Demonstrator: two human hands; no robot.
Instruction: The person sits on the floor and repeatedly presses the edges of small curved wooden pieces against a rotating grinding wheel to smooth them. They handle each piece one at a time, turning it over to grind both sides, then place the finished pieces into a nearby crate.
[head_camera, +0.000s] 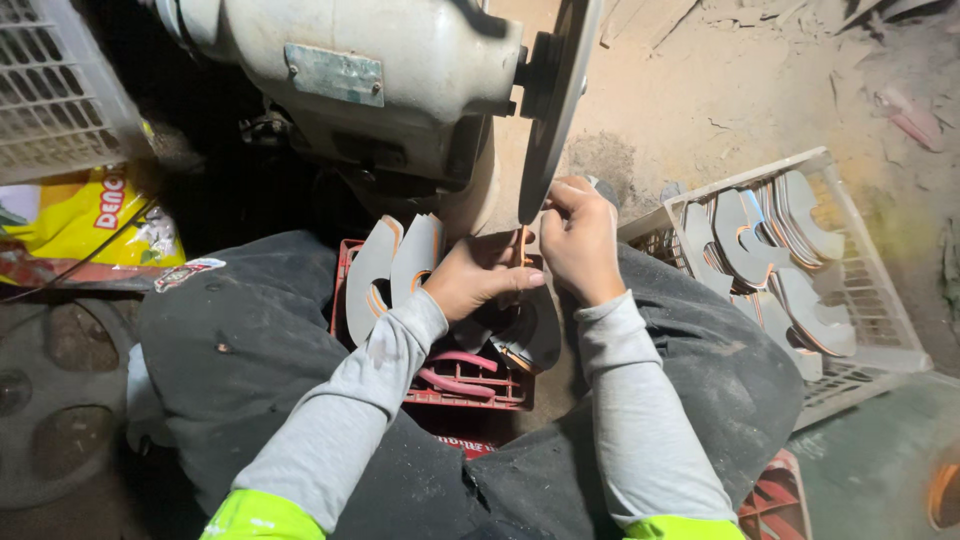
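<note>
Two hands, left (478, 277) and right (578, 240), pinch a thin orange-edged piece (522, 243) against the grinding wheel (556, 95) at centre frame, mid-grind; steady pressure seems needed next.

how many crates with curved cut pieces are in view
2. A red crate sits between the person's knees under the left hand, with grey curved pieces standing in it. A white crate lies right of the right hand, also holding pieces. Others may be hidden.
</note>
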